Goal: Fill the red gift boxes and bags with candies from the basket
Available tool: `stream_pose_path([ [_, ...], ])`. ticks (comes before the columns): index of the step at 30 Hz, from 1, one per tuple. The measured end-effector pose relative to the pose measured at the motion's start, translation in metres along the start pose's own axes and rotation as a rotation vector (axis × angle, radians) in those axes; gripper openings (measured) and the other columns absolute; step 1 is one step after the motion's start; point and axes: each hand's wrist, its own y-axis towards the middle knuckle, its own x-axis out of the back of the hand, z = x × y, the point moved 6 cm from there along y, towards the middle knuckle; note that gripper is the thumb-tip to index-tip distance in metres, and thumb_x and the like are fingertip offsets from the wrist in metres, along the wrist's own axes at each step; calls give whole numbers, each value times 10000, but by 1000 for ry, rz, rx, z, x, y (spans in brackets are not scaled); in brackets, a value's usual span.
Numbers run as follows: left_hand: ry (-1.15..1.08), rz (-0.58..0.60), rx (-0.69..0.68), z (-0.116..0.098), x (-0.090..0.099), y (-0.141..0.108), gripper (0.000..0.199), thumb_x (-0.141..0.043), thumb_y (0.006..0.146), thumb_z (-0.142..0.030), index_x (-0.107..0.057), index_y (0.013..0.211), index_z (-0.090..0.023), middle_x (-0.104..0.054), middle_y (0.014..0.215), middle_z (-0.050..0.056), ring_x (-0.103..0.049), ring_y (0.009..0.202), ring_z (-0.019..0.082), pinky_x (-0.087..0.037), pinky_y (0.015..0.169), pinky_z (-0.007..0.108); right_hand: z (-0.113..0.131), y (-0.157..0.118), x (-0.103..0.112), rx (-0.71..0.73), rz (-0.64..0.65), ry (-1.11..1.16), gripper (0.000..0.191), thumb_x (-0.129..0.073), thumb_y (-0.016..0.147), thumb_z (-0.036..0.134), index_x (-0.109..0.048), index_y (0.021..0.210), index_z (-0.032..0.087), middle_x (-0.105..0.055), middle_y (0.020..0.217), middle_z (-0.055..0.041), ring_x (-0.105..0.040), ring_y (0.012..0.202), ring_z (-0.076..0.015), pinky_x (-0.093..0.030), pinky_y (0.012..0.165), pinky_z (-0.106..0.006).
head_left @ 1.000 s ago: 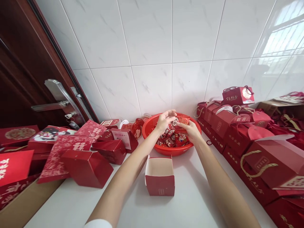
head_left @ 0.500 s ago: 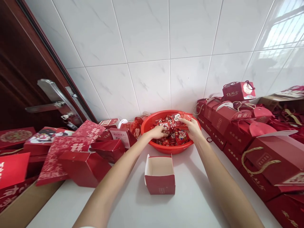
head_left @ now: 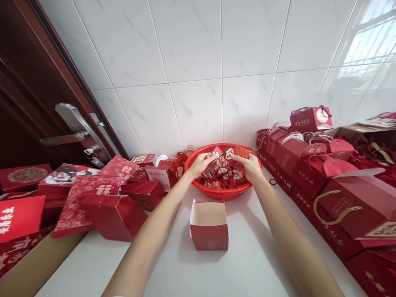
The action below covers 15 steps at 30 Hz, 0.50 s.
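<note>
A round red basket (head_left: 224, 194) full of small red-wrapped candies (head_left: 224, 175) stands against the tiled wall. Over its left side my left hand (head_left: 201, 164) is closed on a red and white candy packet (head_left: 217, 151). My right hand (head_left: 250, 165), above the basket's right side, pinches a red packet with a white label (head_left: 229, 154). In front of the basket sits an open-topped red box (head_left: 210, 239) with a pale inside, and no contents show in it.
Red boxes and folded cartons (head_left: 114, 216) crowd the left, beside a brown door with a metal handle (head_left: 66, 138). Stacked red gift boxes with rope handles (head_left: 349, 202) line the right side of the white table (head_left: 198, 276).
My left hand has risen from the candies and moved back towards the wall, now with a packet in its fingers. My right hand has barely moved. The view has shifted slightly.
</note>
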Motion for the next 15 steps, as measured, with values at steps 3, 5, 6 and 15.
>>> stream_pose_path([
  [3, -64, 86, 100, 1, -6, -3, 404, -755, 759, -529, -678, 835, -141, -716, 732, 52, -673, 696, 187, -538, 763, 343, -2, 0, -4, -19, 69, -39, 343, -907, 470, 289, -709, 728, 178, -744, 741, -37, -704, 698, -212, -575, 645, -306],
  [5, -66, 119, 147, 3, -8, -5, 400, -764, 764, -511, -686, 855, -129, -719, 733, 64, -685, 709, 199, -535, 776, 354, -2, -1, -6, -36, 104, -51, 349, -908, 475, 292, -719, 744, 175, -754, 778, -46, -711, 728, -217, -577, 656, -305],
  [6, -63, 117, 152, 3, -9, -5, 401, -770, 761, -506, -689, 858, -125, -719, 733, 66, -688, 719, 202, -532, 781, 354, -2, -2, -6, -37, 113, -50, 353, -908, 479, 294, -725, 755, 173, -758, 796, -50, -714, 740, -218, -578, 666, -305],
  [15, 192, -164, 34, 10, 13, 7, 275, -728, 775, -404, -699, 877, -150, -720, 907, 55, -657, 854, 205, -501, 828, 330, 1, -2, -5, -8, 73, -41, 310, -888, 522, 287, -708, 745, 168, -738, 740, -40, -700, 686, -197, -582, 660, -306],
])
